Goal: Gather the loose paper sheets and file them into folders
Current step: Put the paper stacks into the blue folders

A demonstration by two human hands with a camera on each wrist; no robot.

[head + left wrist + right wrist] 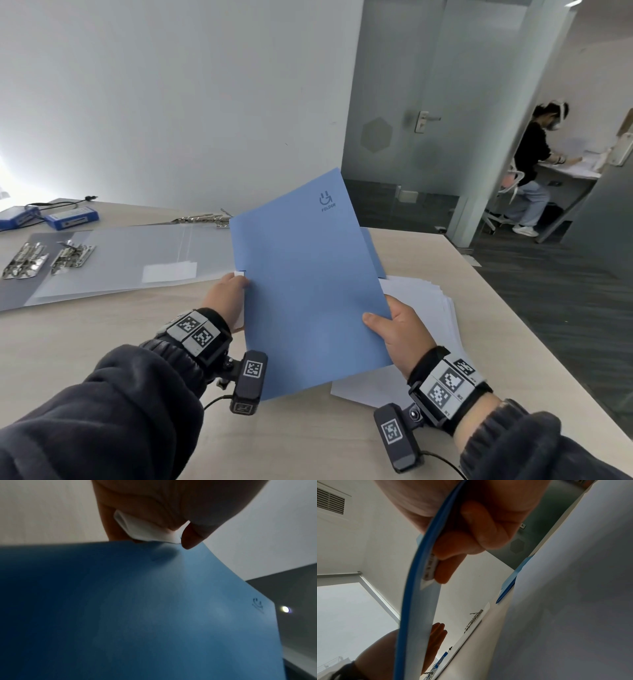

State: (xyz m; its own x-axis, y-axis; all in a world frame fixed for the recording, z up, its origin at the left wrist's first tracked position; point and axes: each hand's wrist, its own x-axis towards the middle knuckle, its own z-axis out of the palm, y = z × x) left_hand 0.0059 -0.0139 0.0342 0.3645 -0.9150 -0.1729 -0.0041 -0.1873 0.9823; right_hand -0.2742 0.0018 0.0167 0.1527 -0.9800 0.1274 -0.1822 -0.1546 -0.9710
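A blue folder (308, 284) printed "FOLDER" is held tilted above the table by both hands. My left hand (227, 298) pinches its left edge, where a white strip (145, 527) shows between the fingers (190, 539). My right hand (397, 325) grips the lower right edge, thumb on the front and fingers (471, 534) curled behind. In the right wrist view the folder (412, 601) appears edge-on. A stack of loose white sheets (431, 301) lies on the table under the folder, at the right. A second blue folder (375, 255) lies partly hidden behind the held one.
An open grey binder (120, 263) with metal clips (72, 257) lies on the left of the table (102, 335). Two blue boxes (72, 217) and a cable sit at the far left. The table's right edge runs close to the sheets. A person (534, 154) works at a desk in the far room.
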